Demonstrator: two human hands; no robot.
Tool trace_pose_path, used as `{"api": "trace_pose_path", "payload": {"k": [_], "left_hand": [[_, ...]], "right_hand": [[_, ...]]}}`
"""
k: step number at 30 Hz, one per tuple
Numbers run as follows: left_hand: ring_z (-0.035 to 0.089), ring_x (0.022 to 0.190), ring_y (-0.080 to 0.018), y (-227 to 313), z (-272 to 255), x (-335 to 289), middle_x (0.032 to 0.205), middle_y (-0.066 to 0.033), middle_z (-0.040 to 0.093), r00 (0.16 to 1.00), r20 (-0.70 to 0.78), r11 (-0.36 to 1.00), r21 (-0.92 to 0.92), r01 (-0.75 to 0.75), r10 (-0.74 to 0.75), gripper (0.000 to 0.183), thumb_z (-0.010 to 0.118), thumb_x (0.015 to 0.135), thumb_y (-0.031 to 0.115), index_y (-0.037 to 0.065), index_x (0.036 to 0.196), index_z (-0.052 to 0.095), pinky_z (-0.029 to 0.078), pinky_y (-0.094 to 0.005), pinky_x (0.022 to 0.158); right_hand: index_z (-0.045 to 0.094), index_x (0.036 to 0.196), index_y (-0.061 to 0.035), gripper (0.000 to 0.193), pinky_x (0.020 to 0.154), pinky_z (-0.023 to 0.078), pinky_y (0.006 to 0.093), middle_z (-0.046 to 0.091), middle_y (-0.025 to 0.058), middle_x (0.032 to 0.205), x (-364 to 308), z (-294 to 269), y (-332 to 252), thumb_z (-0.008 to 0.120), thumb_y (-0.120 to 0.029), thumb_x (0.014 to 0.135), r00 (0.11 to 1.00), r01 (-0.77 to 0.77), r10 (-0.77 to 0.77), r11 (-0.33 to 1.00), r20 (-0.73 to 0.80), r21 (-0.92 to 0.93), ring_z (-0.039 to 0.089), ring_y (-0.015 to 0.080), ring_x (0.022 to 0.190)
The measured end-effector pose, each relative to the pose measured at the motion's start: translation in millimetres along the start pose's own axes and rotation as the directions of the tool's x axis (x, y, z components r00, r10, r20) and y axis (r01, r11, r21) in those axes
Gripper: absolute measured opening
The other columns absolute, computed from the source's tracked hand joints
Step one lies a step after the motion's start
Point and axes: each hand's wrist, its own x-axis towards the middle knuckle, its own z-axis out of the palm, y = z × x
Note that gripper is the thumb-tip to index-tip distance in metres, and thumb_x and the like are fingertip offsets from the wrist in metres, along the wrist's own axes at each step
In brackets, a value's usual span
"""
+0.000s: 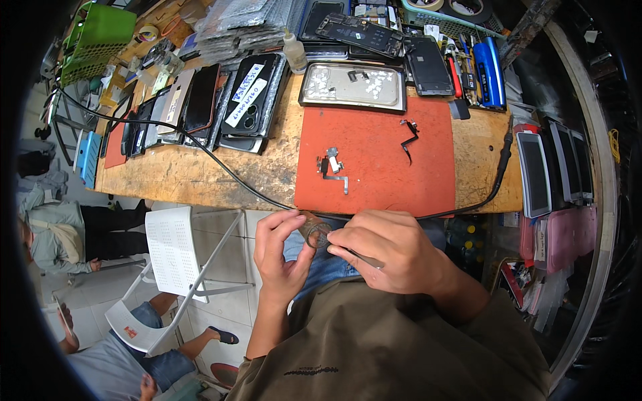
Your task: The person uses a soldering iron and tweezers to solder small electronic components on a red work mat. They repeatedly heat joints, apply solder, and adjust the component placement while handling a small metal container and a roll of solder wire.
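Note:
My left hand [279,250] is closed around a small, brownish see-through jar [311,229], tilted with its round mouth toward my right hand. Small pieces seem to lie inside, too fine to make out. In my right hand [391,248] is a pair of thin metal tweezers [367,259]; their tips are hidden by the fingers at the jar's mouth. Both hands are just off the table's front edge, above my lap. Beyond them on the orange mat [381,177] lie a flex cable with small metal parts [332,164] and a black flex cable [408,140].
A tray of small white bits [354,87] stands at the mat's far edge, beside a dropper bottle [294,53]. Phones [251,100] crowd the wooden table's left. A black cable [231,172] crosses the front edge. Left are a white folding chair [170,250] and other people.

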Motion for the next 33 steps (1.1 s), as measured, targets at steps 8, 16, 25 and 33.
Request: {"api": "trace_pose_path", "payload": {"k": [8, 16, 25, 33], "left_hand": [[0.073, 0.11, -0.035, 0.7, -1.7, 1.4, 0.124, -0.0199, 0.072, 1.0, 0.008, 1.0, 0.008, 0.0, 0.0, 0.051, 0.091, 0.079, -0.004, 0.002, 0.126, 0.071, 0.06, -0.0421, 0.093], [0.074, 0.111, -0.0353, 0.1, -1.0, 2.3, 0.124, -0.0205, 0.073, 1.0, 0.003, 1.0, -0.013, 0.016, -0.016, 0.05, 0.091, 0.08, -0.004, 0.002, 0.125, 0.07, 0.061, -0.0424, 0.093], [0.074, 0.112, -0.0354, -1.2, -4.3, -0.3, 0.125, -0.0205, 0.074, 1.0, -0.01, 1.0, -0.007, 0.028, -0.028, 0.048, 0.09, 0.08, -0.003, 0.002, 0.124, 0.07, 0.06, -0.0436, 0.095], [0.07, 0.115, -0.029, -7.8, -3.8, -9.2, 0.13, -0.0188, 0.07, 0.994, -0.003, 0.991, -0.067, 0.112, -0.112, 0.051, 0.084, 0.082, -0.01, -0.002, 0.129, 0.067, 0.058, -0.0377, 0.097]], "right_hand": [[0.076, 0.104, -0.0008, 0.018, 0.062, 0.056, 0.0411, 0.068, 0.0105, 0.087, -0.9, 4.9, 4.4, 0.084, -0.001, 0.088, 1.0, 0.0, 0.0, 1.0, 0.0, 0.009, 0.071, 0.0292, 0.074], [0.077, 0.105, 0.0002, 0.029, 0.061, 0.057, 0.0382, 0.072, 0.0106, 0.088, -0.4, 4.0, 5.5, 0.093, 0.002, 0.08, 0.999, 0.034, -0.034, 0.999, 0.002, -0.007, 0.074, 0.0284, 0.074], [0.078, 0.106, -0.0002, 0.03, 0.06, 0.057, 0.0379, 0.072, 0.0106, 0.087, 0.8, 8.6, 7.2, 0.093, 0.002, 0.08, 0.999, 0.045, -0.045, 0.999, 0.009, -0.005, 0.074, 0.0278, 0.074], [0.078, 0.106, 0.0013, 0.029, 0.06, 0.058, 0.0365, 0.075, 0.0135, 0.085, 0.7, 9.2, 6.5, 0.092, 0.004, 0.081, 0.996, 0.069, -0.066, 0.997, -0.068, 0.046, 0.074, 0.0285, 0.07]]}}
